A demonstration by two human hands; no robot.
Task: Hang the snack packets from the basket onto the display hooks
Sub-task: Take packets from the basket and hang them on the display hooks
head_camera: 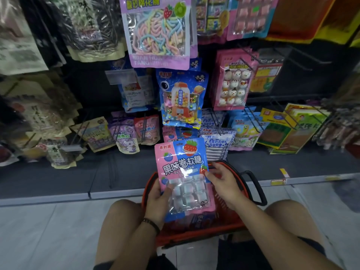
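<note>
Crouching at the foot of the rack, the person had both bare knees either side of a red shopping basket [229,215] set on the pale floor tiles, its black handle [255,186] folded out to the right.

Head view, notes:
- A pink-and-blue fruit-roll gummy packet [183,176] was held upright over the basket, printed face toward the camera, its top reaching up to the lowest row of hanging stock.
- The left hand [157,199] gripped the packet's lower left edge, thumb pressed on the clear window, fingers hidden behind. A dark band [151,224] sat on that wrist.
- The right hand [222,182] lay at the packet's right edge, thumb tip touching it, fingers spread over the basket's far rim. I could not tell whether it pinched the packet or only touched it.
- More packets [196,219] lay in the basket; the held one covered most of them.
- Directly behind the packet's top hung matching gummy packets [181,133], largely blocked by it and by a blue gumball-machine packet [181,98] hanging just above.
- Right of those: white-and-blue packets [216,141] stacked on a hook, and higher, pink snowman marshmallow packets [231,82].
- Top centre, a large purple packet of pastel candy ropes [157,32] overhung the gumball packet.
- Bare wire hooks [303,61] stuck out at upper right.
- A yellow price tag [283,172] sat near the shelf's base rail, right of the basket.
- Left side of the rack was blurred; dark seed packets there, labels unreadable.
</note>
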